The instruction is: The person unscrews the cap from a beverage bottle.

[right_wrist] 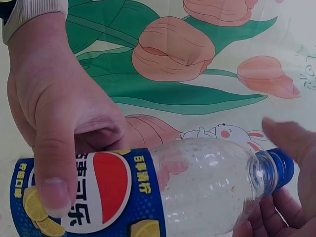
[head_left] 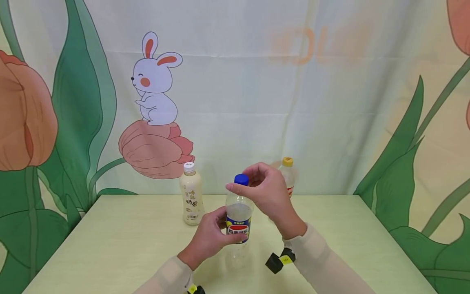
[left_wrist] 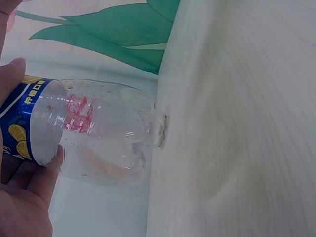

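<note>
A clear plastic soda bottle (head_left: 239, 210) with a blue lemon-print label and a blue cap (head_left: 241, 179) stands upright at the middle of the table. My left hand (head_left: 209, 234) grips it around the label, thumb across the front. In the left wrist view, the bottle's base (left_wrist: 148, 133) is at the tabletop. Around the neck and cap, my right hand (head_left: 266, 190) has its thumb in front and its fingers behind. The right wrist view shows the right thumb (right_wrist: 286, 133) apart from the cap; whether the fingers behind touch the bottle is unclear.
Behind and left stands a milk-tea bottle (head_left: 191, 200) with a white cap. A yellow-capped bottle (head_left: 288, 173) is at the back right, partly hidden by my right hand. The pale table (head_left: 128, 237) ends at a printed curtain (head_left: 235, 81).
</note>
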Demonstrator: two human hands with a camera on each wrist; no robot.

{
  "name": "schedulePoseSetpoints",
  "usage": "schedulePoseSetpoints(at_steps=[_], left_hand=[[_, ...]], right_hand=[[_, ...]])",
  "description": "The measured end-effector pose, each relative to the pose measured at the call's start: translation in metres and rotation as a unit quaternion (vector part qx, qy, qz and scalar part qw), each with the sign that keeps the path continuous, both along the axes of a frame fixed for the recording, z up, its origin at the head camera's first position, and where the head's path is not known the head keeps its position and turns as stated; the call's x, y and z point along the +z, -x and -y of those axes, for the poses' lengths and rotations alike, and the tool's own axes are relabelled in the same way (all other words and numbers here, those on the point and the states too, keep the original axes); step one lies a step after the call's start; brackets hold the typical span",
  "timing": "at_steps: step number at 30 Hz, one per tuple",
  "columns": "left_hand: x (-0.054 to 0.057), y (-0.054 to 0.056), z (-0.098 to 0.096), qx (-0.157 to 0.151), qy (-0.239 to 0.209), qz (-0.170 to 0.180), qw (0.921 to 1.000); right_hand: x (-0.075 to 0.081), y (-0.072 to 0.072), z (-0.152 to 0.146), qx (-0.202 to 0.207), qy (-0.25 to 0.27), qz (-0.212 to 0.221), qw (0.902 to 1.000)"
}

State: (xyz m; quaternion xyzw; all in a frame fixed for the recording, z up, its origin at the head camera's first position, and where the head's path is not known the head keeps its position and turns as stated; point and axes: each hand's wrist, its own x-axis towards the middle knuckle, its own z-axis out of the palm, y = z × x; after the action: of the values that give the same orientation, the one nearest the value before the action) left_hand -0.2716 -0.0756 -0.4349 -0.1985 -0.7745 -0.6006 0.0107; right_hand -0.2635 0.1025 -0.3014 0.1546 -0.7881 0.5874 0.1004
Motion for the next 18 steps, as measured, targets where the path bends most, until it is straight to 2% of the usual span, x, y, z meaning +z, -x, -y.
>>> schedulePoseSetpoints(at_steps=[6,13,18], left_hand=[[0.0011,-0.0008,-0.0001,0.002,-0.004,-0.001,1.0000],[0.0023,-0.0012,0.0002,0.003,0.000,0.009,1.0000],[0.0025,-0.0010,0.0002,0.005,-0.004,0.003,1.0000]], right_hand=[[0.0011,0.0000,0.0003,-0.004,-0.005,-0.011,0.9999],[-0.0019,0.0026,-0.0030,0.039,0.016,-0.014,0.9990],[-0.0048,0.0054,-0.0056,0.081,0.023,-0.011,0.9964]])
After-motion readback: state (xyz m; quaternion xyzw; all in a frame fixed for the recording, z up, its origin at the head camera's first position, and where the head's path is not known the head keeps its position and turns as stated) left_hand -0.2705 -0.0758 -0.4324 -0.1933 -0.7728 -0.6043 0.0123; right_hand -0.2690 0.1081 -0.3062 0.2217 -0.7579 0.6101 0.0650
